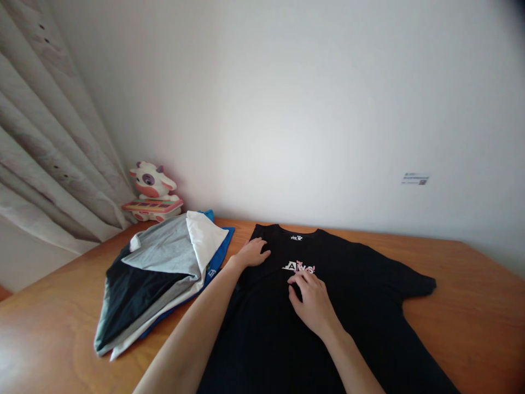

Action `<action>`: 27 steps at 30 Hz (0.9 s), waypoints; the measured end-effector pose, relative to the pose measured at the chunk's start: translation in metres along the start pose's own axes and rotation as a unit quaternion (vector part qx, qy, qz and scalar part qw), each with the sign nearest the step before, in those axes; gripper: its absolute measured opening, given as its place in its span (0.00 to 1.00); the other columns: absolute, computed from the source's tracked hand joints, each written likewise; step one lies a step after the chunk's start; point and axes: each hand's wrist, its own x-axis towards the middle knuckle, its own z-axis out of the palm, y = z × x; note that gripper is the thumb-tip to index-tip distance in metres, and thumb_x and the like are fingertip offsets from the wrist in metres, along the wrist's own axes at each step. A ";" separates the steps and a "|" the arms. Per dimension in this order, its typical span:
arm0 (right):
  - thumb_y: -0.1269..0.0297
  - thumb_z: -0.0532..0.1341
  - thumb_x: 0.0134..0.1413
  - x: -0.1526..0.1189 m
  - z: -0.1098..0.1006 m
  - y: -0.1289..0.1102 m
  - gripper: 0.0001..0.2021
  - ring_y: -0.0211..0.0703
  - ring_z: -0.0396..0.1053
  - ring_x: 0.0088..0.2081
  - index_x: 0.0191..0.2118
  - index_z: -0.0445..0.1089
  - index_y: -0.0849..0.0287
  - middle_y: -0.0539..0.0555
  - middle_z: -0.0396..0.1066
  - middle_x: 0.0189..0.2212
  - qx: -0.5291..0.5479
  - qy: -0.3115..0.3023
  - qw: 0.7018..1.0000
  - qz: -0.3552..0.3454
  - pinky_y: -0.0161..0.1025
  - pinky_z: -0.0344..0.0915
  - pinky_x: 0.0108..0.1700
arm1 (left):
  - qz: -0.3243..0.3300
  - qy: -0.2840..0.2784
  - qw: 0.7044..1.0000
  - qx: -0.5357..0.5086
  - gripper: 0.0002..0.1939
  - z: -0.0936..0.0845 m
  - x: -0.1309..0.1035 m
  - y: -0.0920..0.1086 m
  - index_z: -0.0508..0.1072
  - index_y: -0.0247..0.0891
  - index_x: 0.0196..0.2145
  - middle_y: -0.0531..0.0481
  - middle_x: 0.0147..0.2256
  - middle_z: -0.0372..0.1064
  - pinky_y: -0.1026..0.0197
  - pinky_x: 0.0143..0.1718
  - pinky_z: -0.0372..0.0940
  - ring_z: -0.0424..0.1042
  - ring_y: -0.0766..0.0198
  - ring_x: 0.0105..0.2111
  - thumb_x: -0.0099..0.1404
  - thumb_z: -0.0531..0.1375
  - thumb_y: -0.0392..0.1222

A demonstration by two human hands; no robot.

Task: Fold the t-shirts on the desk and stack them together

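- A black T-shirt (361, 284) of soft, matte knit lies spread front-up on the tabletop (471, 306), neckline toward the wall, one short sleeve fanned out to the right.
- A small white and pink print (298, 267) sits on the chest, and a tiny white label mark shows inside the round collar.
- The left hand (251, 254) rests palm-down on the shirt's left shoulder, fingers loosely spread and flat, gripping nothing.
- The right hand (312, 302) lies on the chest just below the print, fingers slightly curled with the tips pressing the cloth; it holds nothing that can be seen.
- Both bare forearms reach in from the bottom edge across the dark fabric.
- The tabletop is smooth, orange-brown wood with a faint grain and a soft sheen.
- To the left, near the shirt, a loose pile of folded clothes (158, 279) overlaps in grey, white, black and blue layers.
- Behind the pile stands a glossy plastic cow toy (151, 191) with a small keyboard, against the plain white wall.
- Pale, pleated curtains (45, 142) hang at the far left.
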 end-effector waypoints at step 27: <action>0.71 0.60 0.60 -0.001 0.010 -0.006 0.08 0.52 0.71 0.50 0.43 0.72 0.53 0.56 0.72 0.45 0.000 0.022 1.000 0.001 0.53 0.66 0.55 | 0.032 0.030 0.994 0.104 0.25 0.010 -0.074 0.050 0.68 0.35 0.65 0.37 0.70 0.55 0.43 0.69 0.53 0.57 0.45 0.69 0.76 0.51 0.47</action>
